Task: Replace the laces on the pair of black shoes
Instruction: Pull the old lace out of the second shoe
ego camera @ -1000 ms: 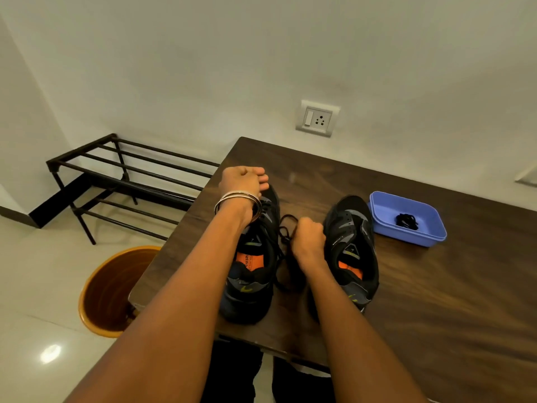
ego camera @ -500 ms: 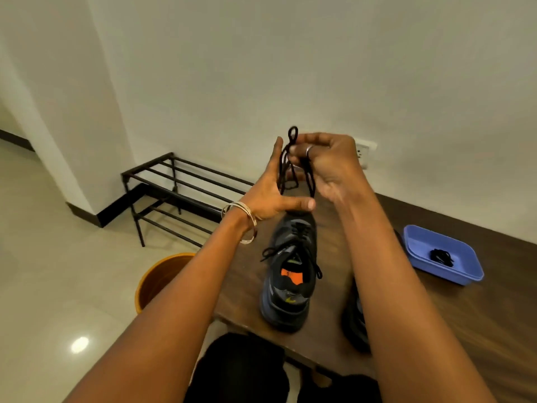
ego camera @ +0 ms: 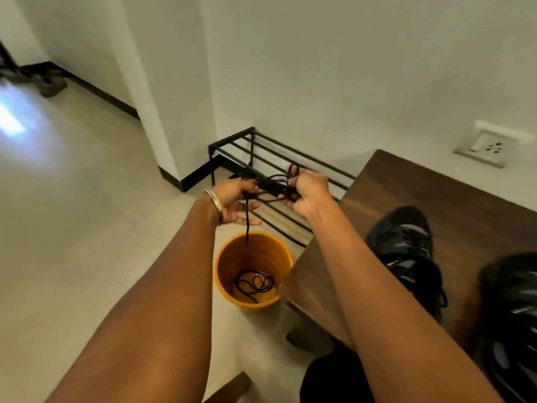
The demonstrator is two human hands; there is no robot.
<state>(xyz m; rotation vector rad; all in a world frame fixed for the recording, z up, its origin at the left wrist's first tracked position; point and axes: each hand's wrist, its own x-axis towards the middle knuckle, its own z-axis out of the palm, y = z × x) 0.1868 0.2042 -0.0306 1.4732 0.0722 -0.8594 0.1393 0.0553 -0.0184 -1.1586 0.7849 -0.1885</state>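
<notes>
Both forearms run from the bottom edge up toward 12 o'clock, reaching out past the desk's (ego camera: 465, 205) left edge over the floor.

At 3 to 4 o'clock, two black shoes on the desk: the nearer one (ego camera: 514, 324) cut by the right edge, the farther one (ego camera: 406, 251) just beyond it, a loose lace trailing by its side.

Below the hands, an orange bin (ego camera: 223, 271) stands on the floor beside the desk corner; a coiled black lace (ego camera: 254, 283) lies at its bottom.

Left hand (ego camera: 236, 200), metal bangle at the wrist, palm turned right, fingers loosely curled on a bundled black lace (ego camera: 271, 189); one end hangs straight down toward the bin's mouth.

Right hand (ego camera: 308, 190), at 3 o'clock of the left, clenched round the other side of the bundle, a loop poking out above the knuckles.

Behind the hands, a black metal shoe rack (ego camera: 255, 152) against the wall. Wall socket (ego camera: 488, 146) at 2 o'clock.
</notes>
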